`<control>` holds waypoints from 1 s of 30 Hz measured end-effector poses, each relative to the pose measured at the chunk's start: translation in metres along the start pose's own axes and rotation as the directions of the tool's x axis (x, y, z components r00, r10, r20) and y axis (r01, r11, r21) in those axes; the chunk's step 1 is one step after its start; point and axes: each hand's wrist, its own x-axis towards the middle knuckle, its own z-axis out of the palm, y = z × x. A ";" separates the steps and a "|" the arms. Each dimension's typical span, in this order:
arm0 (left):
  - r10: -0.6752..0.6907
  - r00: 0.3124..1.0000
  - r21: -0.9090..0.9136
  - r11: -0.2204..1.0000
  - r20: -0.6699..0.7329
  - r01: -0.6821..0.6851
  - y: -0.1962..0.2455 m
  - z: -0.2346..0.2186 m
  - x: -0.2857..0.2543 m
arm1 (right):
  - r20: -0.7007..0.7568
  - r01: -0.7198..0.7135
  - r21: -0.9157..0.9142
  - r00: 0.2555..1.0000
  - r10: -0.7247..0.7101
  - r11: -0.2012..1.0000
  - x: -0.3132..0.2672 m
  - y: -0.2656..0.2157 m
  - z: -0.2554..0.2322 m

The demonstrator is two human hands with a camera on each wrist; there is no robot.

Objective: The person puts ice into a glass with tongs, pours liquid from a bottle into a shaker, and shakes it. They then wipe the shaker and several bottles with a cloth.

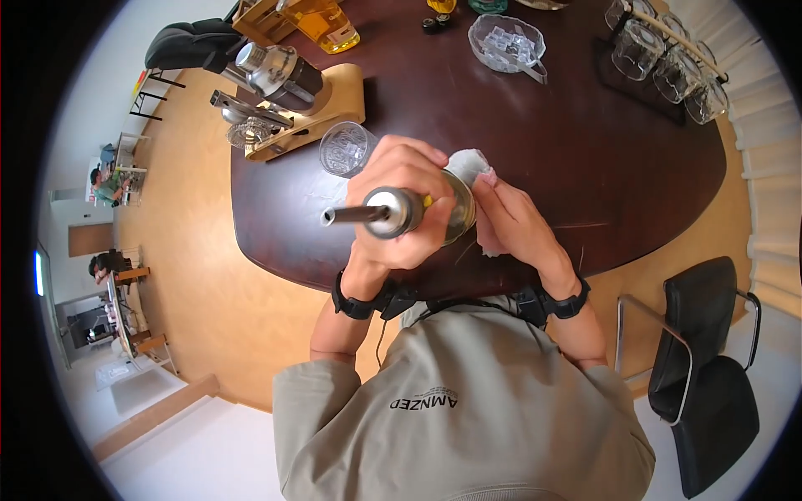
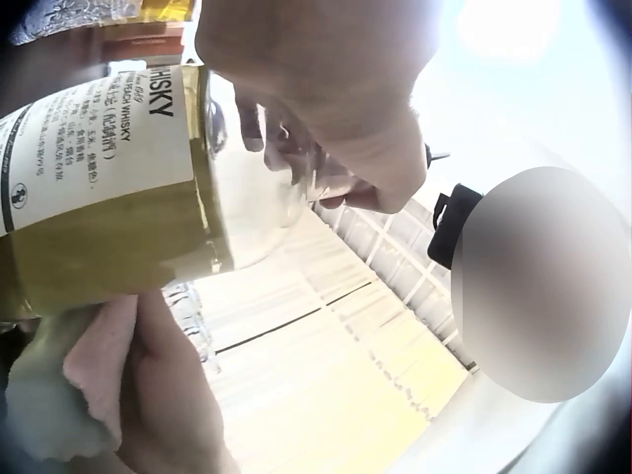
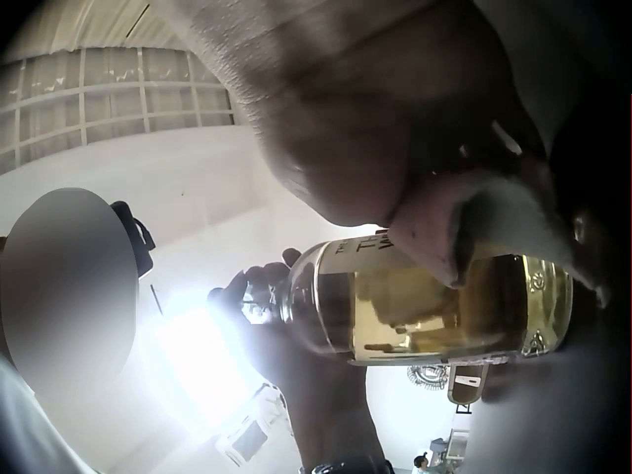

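Observation:
A whisky bottle [image 2: 109,188] with a white label and yellowish liquid is gripped at its neck by the left hand [image 1: 403,200]. Its metal pour spout [image 1: 355,215] points toward the left in the head view. The right hand [image 1: 520,219] holds a pink and pale cloth [image 1: 469,164] against the bottle's side; in the right wrist view the cloth [image 3: 434,227] lies over the glass [image 3: 444,306] near the base. Just beyond the left hand stands an empty-looking cut glass [image 1: 346,150] on the dark table.
A wooden stand [image 1: 342,92] with a shaker [image 1: 280,75] and bar tools is at the left. Farther back are an amber bottle [image 1: 322,23] and an ice bowl [image 1: 506,43]. Several glasses hang on a rack [image 1: 668,50] at the right. A black chair [image 1: 702,359] stands near the table.

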 end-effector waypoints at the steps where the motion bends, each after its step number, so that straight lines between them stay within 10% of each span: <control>1: 0.009 1.000 0.003 1.000 -0.012 -0.008 -0.001 0.001 0.001 | 0.005 0.009 -0.012 1.000 -0.008 1.000 -0.001 0.003 0.000; 7: -0.179 0.980 -0.056 0.983 -0.090 0.174 0.002 0.010 -0.001 | 0.017 0.009 -0.016 1.000 -0.009 1.000 -0.006 0.011 0.001; 12: -0.068 0.995 0.167 0.983 -0.075 0.080 0.024 -0.014 0.007 | -0.005 -0.030 -0.054 1.000 0.030 0.998 -0.006 0.014 0.004; 16: 0.087 0.873 0.079 0.995 -0.481 -0.056 0.066 -0.015 -0.016 | 0.045 -0.039 -0.015 0.998 0.040 0.999 -0.008 0.021 0.005; 20: 0.250 0.950 0.006 0.967 0.189 -0.256 0.161 0.015 0.020 | 0.022 -0.091 -0.015 0.996 0.091 0.996 -0.012 0.038 0.002; 30: 0.203 0.979 -0.071 0.977 0.035 -0.200 0.159 0.053 -0.007 | -0.109 -0.016 -0.130 0.994 0.002 0.991 -0.019 0.016 0.015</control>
